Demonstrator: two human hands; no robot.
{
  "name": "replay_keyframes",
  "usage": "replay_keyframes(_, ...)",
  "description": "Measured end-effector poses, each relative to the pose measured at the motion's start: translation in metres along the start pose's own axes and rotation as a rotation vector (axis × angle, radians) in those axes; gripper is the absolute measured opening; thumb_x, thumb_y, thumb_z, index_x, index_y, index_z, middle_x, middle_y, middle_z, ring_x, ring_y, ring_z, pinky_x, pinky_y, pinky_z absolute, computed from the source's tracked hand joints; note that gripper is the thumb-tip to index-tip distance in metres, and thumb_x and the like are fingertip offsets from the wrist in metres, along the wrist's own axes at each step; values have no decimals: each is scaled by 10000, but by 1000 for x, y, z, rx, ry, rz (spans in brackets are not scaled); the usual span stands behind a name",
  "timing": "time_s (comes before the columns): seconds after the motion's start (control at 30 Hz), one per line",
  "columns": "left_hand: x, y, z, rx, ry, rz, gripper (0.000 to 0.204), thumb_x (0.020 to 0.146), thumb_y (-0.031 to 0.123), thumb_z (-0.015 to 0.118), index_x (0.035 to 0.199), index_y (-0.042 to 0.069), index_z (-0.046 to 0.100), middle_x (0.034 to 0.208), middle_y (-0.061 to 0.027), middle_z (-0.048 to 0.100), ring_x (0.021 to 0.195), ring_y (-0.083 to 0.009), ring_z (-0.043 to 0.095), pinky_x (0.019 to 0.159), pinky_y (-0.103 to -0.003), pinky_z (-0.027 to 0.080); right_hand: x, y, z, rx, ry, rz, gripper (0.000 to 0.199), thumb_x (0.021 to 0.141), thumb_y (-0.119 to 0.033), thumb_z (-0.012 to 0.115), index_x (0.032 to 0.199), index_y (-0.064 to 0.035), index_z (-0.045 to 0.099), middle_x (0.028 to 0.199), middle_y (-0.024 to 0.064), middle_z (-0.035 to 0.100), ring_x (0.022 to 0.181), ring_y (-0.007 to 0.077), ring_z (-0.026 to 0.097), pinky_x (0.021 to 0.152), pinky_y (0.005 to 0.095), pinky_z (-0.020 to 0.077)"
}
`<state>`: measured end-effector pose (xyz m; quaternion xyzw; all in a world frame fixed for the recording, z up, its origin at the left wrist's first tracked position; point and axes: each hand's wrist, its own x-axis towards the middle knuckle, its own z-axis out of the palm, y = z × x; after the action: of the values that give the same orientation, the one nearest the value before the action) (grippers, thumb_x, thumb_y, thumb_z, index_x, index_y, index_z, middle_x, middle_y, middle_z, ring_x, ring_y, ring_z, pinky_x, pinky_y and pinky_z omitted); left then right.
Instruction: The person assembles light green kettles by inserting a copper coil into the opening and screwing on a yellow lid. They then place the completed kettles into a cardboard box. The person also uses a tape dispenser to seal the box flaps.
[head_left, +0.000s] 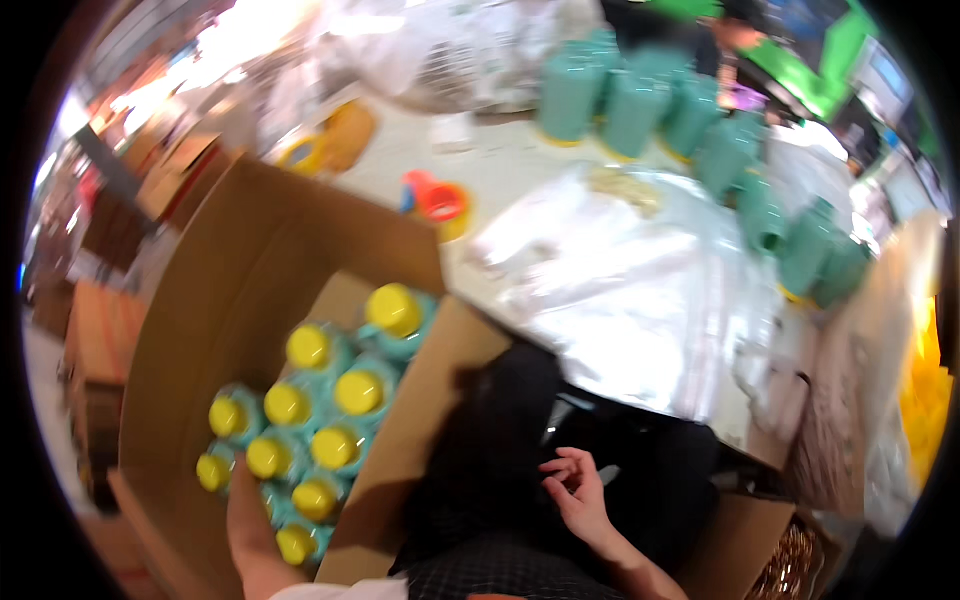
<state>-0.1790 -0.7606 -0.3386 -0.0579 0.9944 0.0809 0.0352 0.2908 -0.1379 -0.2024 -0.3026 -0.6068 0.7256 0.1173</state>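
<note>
Right hand (582, 502) half-curled above lap (655, 480); left hand (241, 482) down among bottles (335, 447).

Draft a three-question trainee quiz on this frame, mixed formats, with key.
1. Multiple choice: which hand reaches into the cardboard box?
A) left
B) right
2. True or false: the right hand is gripping a bottle.
3. Short answer: what colour are the caps on the bottles in the box?

Key:
1. A. The left hand is down among the bottles.
2. False. It shows nothing in its grasp, fingers loosely curled.
3. Yellow.
</note>
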Motion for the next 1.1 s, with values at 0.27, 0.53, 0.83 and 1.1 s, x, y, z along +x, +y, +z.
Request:
replay_keyframes(0.27,-55,289,-88,-280,814,395,506,881,-2,616,1371,-21,489,1340,-217,511,1307,-397,480,1113,-468,379,91,-85,-105,-140,304,-345,389,938,-14,646,1300,-3,503,1089,59,684,840,104,586,785,264,499)
replay_keyframes(0.53,-179,870,-159,-261,283,1603,476,871,120,656,1315,51,497,1304,-178,553,1099,-361,623,908,-475,527,95,-64,-119,-163,113,-193,328,922,-42,702,1232,-30,597,1026,62,705,893,111,656,800,281,527)
replay_keyframes(0.83,-91,1072,-81,-304,375,1103,662,910,291,637,1457,4,399,1395,-235,482,1252,-436,548,1026,-506,477,75,-93,-148,2,160,-375,279,902,-32,720,1170,-67,648,936,42,661,714,109,594,649,269,503)
replay_keyframes(1.1,-91,932,-115,-708,578,1069,295,925,241,671,1077,-12,674,1107,-177,571,1053,-357,578,937,-432,462,94,-71,-133,-30,235,-406,185,942,-83,689,1118,-29,670,894,59,684,765,134,655,713,275,529)
